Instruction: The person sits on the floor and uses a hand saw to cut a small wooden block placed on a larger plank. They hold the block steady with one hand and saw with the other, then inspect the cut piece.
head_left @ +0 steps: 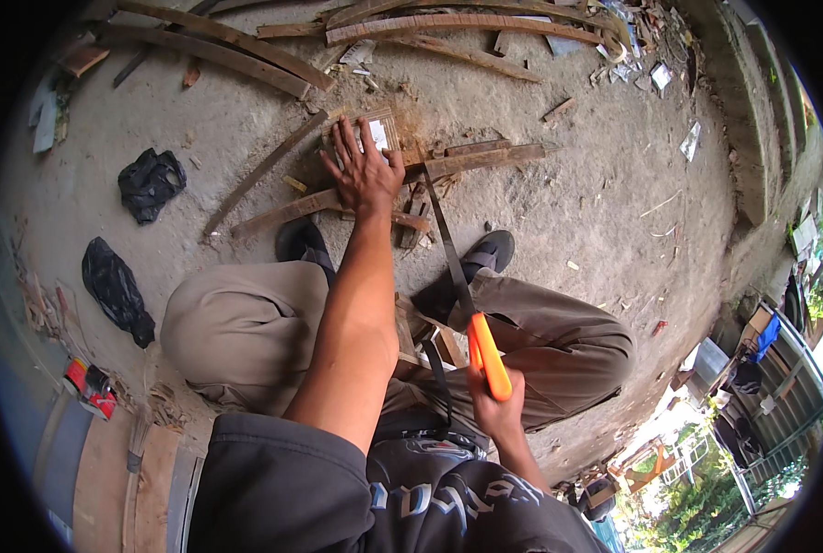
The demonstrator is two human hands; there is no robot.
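My right hand (500,402) is closed round the orange handle of a handsaw (448,241). The saw's long dark blade runs forward from my lap, and its tip meets the edge of a brown wooden board (410,153). Flat on that board, fingers spread, lies my left hand (367,172). A white patch (378,135) shows on the board beside my fingers. Beneath and beside the board are rough wooden strips (485,160), one reaching out to the right and another (282,214) to the left. Sawdust-coloured dirt lies beyond the board.
Long timber pieces (467,24) lie across the far ground. Two black plastic bags (152,184) rest at the left, with a red and black box (90,388) nearer me. My shoes (493,251) flank the wood. Concrete steps (752,120) rise at the right, near scattered scraps.
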